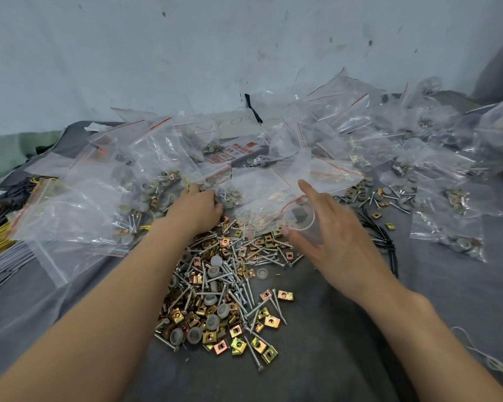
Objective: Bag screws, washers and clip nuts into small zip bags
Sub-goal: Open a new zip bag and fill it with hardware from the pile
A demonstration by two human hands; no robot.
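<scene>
So here's where we're at. The grey-clothed counter (pixel 346 329) is mostly buried. The biggest thing on it is the drift of filled zip bags (pixel 360 134) running along the back and out to the right, with one larger bag (pixel 70 216) slumped on the left. Most have hardware settled in the bottom, so we'd say a good chunk of the bagging is done.

What's left is the loose pile (pixel 215 285) dead centre, just in front of us. It's still a fair heap, so we reckon there are plenty more bags to fill.

The left grip (pixel 196 208) is knuckles-up at the far edge of the pile, fingers curled down among the bags. We can't tell whether it's pinching anything. The right grip (pixel 331 236) is wrapped round a small clear cup (pixel 301 224), index finger sticking straight out, right beside a seemingly empty zip bag (pixel 262 187) lying over the pile's far end.

The pile itself is a mix of silver screws (pixel 254 356), brassy clip nuts (pixel 285 295) and grey washers (pixel 212 322), all unsorted.
</scene>
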